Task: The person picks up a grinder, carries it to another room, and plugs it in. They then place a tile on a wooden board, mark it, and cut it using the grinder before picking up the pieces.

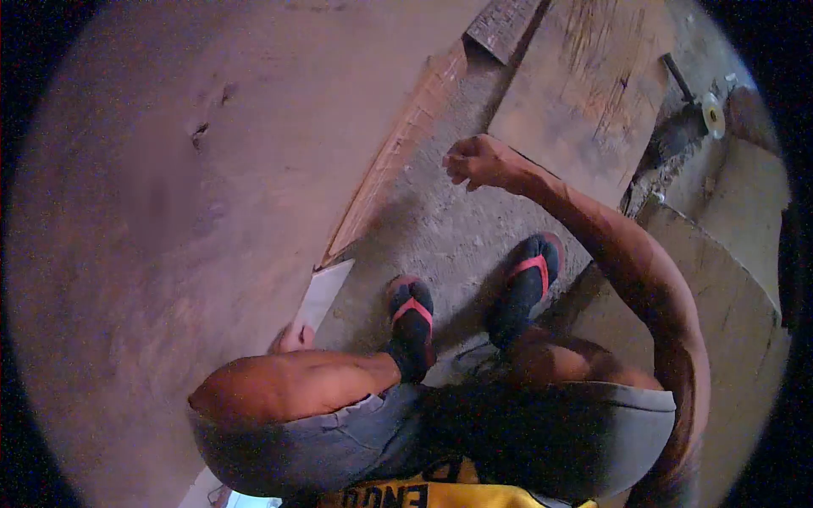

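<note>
White strip (329,288) lay at eight o'clock, the left hand (295,339) at its near end, whether clamped I couldn't tell; it seemed light, stiff, best held by its edges. Toward one o'clock, the right hand (476,161) had fingers curled together beside a board (584,93).

Below the grey shorts (542,440), a yellow cloth (483,497) is showing dark capital letters (415,497). An E and an N are standing side by side; the letters beside them are running into folds, too unclear for reading. Nearer the shorts, part of another dark character (440,474) is peeking out, partly hidden.
</note>
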{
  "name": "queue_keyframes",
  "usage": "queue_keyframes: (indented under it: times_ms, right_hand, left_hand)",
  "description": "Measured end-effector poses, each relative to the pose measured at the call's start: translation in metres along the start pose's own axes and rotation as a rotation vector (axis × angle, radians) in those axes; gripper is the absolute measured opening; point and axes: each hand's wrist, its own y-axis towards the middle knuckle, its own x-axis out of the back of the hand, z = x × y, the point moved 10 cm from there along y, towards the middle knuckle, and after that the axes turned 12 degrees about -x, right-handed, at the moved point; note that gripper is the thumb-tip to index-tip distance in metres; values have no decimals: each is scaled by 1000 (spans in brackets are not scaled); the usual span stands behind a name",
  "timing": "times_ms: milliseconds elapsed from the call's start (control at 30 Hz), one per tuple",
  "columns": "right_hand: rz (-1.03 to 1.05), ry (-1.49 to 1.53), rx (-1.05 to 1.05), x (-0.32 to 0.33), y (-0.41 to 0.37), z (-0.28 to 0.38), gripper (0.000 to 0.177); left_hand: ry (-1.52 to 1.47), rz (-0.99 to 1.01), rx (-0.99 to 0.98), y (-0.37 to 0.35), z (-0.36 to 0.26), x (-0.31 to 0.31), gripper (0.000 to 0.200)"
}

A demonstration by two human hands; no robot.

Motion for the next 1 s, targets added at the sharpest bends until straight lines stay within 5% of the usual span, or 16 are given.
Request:
queue_keyframes:
  times_ms: [133, 267, 467, 867, 1000]
  right_hand:
    - [-14, 14, 86, -4, -2, -10, 35]
    - [-37, -21, 51, -8, -18, -4, 36]
    - [-110, 1, 73, -6, -33, 4, 35]
    - [-143, 309, 89, -31, -18, 23, 45]
    - [-207, 562, 116, -30, 16, -11, 32]
  left_hand:
    - [-10, -309, -563, 50, -174, 77, 22]
    - [76, -345, -817, 92, -261, 86, 43]
    - [266, -347, -728, 124, -301, 71, 61]
    - [265, -182, -624, 145, -307, 50, 45]
    - [139, -165, -891, 126, -332, 28, 39]
